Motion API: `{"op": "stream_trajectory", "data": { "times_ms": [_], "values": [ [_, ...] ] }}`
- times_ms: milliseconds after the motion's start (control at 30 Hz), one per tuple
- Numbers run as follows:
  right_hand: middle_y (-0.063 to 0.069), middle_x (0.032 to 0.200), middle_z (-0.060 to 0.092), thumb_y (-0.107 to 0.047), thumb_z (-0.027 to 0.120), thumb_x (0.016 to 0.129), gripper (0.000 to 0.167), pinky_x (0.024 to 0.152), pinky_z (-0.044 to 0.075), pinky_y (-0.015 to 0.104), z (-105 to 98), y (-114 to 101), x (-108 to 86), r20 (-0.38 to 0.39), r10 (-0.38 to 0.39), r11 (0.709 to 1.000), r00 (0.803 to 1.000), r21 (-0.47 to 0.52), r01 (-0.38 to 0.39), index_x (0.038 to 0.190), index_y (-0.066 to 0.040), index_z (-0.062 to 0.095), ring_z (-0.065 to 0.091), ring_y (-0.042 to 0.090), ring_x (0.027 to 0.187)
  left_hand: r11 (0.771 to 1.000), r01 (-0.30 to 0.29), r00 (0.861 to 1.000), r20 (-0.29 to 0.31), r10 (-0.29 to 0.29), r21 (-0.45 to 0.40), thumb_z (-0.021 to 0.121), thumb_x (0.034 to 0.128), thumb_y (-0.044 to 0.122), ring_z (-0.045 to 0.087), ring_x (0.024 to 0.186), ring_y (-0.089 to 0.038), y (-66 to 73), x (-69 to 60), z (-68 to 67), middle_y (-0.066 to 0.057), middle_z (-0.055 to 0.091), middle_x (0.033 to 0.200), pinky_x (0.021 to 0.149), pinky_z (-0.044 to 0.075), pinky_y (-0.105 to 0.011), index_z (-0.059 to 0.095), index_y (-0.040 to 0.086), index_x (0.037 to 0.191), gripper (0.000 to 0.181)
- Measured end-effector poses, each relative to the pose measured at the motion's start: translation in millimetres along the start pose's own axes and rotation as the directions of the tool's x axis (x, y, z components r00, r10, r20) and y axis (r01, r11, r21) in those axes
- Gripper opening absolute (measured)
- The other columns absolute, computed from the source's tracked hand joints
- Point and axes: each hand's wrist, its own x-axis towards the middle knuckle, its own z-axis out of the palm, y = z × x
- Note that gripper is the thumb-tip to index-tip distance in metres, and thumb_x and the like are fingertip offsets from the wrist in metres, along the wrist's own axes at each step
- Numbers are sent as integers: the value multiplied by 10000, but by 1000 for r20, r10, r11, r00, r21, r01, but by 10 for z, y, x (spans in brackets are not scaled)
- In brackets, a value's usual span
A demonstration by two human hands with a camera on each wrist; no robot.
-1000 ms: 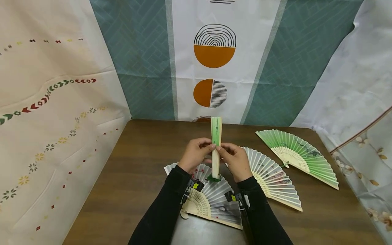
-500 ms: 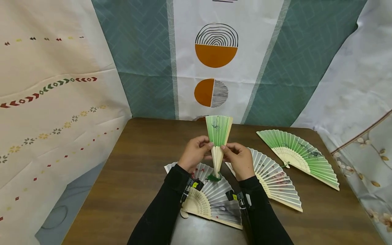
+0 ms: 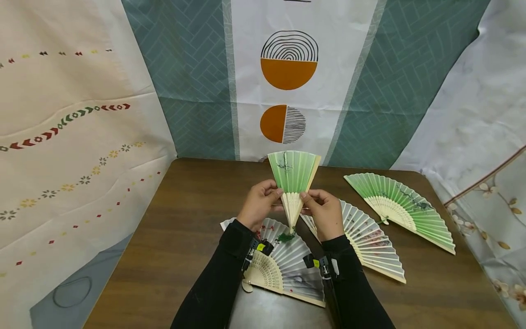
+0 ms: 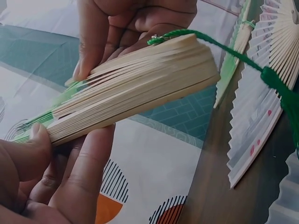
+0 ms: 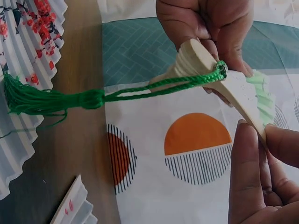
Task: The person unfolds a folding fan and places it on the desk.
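Note:
A green folding fan (image 3: 292, 171), partly spread, is held upright above the table between two hands. My left hand (image 3: 260, 204) pinches its left edge between thumb and fingers. On the opposite edge my right hand (image 3: 324, 212) pinches the outer rib the same way. In the left wrist view the pale ribs (image 4: 140, 84) show stacked close together near the pivot. A green tassel (image 5: 91, 99) hangs from the pivot end in the right wrist view. Under the forearms lies an open white fan (image 3: 287, 256) with red flowers.
On the brown table (image 3: 197, 196), a second open white fan (image 3: 370, 233) lies right of my right hand, partly behind it. Farther right lies an open green fan (image 3: 411, 205). Patterned cloths (image 3: 197, 82) hang behind and beside the table.
The green fan in my hands has gone from folded to partly spread. My hands have moved slightly apart, the right one to the right, and the fan has risen a little.

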Motion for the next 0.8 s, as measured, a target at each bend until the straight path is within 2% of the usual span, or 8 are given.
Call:
{"op": "stream_trajectory", "data": {
  "times_ms": [100, 267, 400, 500, 600, 800],
  "values": [
    [-70, 880, 745, -20, 733, 1103, 223, 687, 688, 212, -3, -2, 9, -19, 2, 1000, 1000, 20, -2, 1239, 157, 730, 759, 52, 753, 1000, 0, 1000, -6, -1, -25, 585, 1176, 16, 779, 882, -84, 12, 4, -10, -4, 792, 1002, 830, 719, -322, 675, -71, 1242, 142],
    [-74, 843, 747, -15, 742, 1097, 217, 673, 690, 219, -8, 6, 16, -54, -4, 998, 999, 58, 7, 1218, 165, 734, 754, 56, 717, 998, 3, 1000, -30, -5, -69, 577, 1176, 8, 773, 852, -83, 23, 9, -32, 35, 767, 943, 787, 695, -270, 670, -82, 1229, 140],
    [-71, 802, 739, -27, 750, 1096, 215, 678, 685, 205, -18, 7, 16, -79, -13, 997, 997, 77, 19, 1200, 160, 738, 731, 60, 707, 994, 2, 998, -64, -9, -107, 572, 1175, -3, 773, 858, -94, 24, -2, -55, 36, 760, 942, 819, 722, -314, 687, -77, 1258, 160],
    [-76, 791, 725, -47, 753, 1101, 215, 692, 688, 203, -31, 12, 25, -87, -12, 996, 996, 88, 20, 1182, 151, 736, 722, 61, 731, 989, -12, 996, -88, -1, -148, 576, 1173, -8, 762, 850, -106, 19, -6, -64, 29, 739, 925, 825, 733, -339, 682, -57, 1212, 123],
    [-67, 781, 730, -39, 744, 1104, 198, 699, 695, 215, -43, 11, 30, -88, -8, 993, 996, 114, 18, 1170, 147, 731, 731, 71, 729, 980, -36, 993, -113, 14, -194, 580, 1168, -17, 746, 829, -111, 17, -3, -65, 26, 713, 912, 789, 727, -314, 670, -19, 1137, 95],
    [-45, 781, 747, -7, 715, 1112, 180, 702, 700, 225, -65, -4, 33, -92, -6, 984, 996, 179, 23, 1174, 162, 720, 751, 72, 690, 967, -69, 988, -153, 31, -246, 563, 1168, -30, 725, 820, -115, 21, -8, -72, 21, 692, 925, 773, 718, -278, 670, 24, 1088, 144]
  ]
}}
